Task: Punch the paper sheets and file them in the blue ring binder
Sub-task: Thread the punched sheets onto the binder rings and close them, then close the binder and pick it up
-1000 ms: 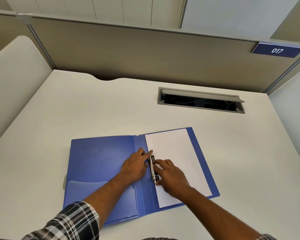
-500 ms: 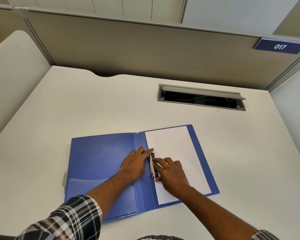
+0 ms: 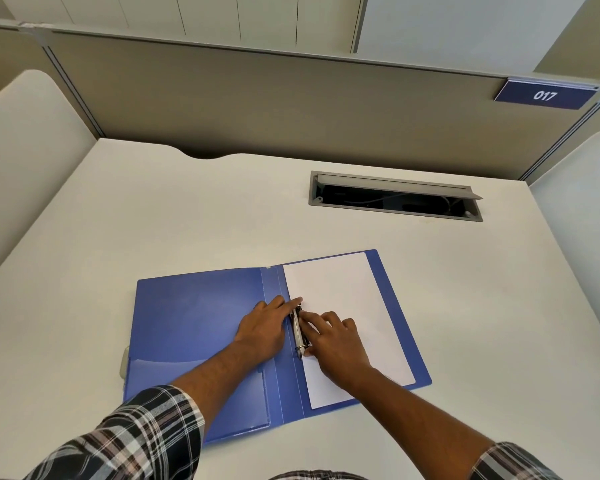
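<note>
The blue ring binder [image 3: 194, 313] lies open and flat on the white desk. White paper sheets [image 3: 340, 292] lie on its right half, against the metal ring mechanism [image 3: 298, 332] at the spine. My left hand [image 3: 264, 327] rests flat on the left cover, its fingers straight and reaching to the top of the mechanism. My right hand [image 3: 333, 344] lies on the sheets just right of the mechanism, fingers pressing at its edge. Whether the rings are closed is hidden by my fingers.
A grey cable slot [image 3: 395, 197] with its lid raised is set into the desk behind the binder. Beige partitions [image 3: 291, 109] enclose the desk on three sides. A small grey object [image 3: 122, 362] pokes out from under the binder's left edge.
Both hands stay at the ring mechanism; my right fingers have crept slightly up along it. The camera view has shifted a little.
</note>
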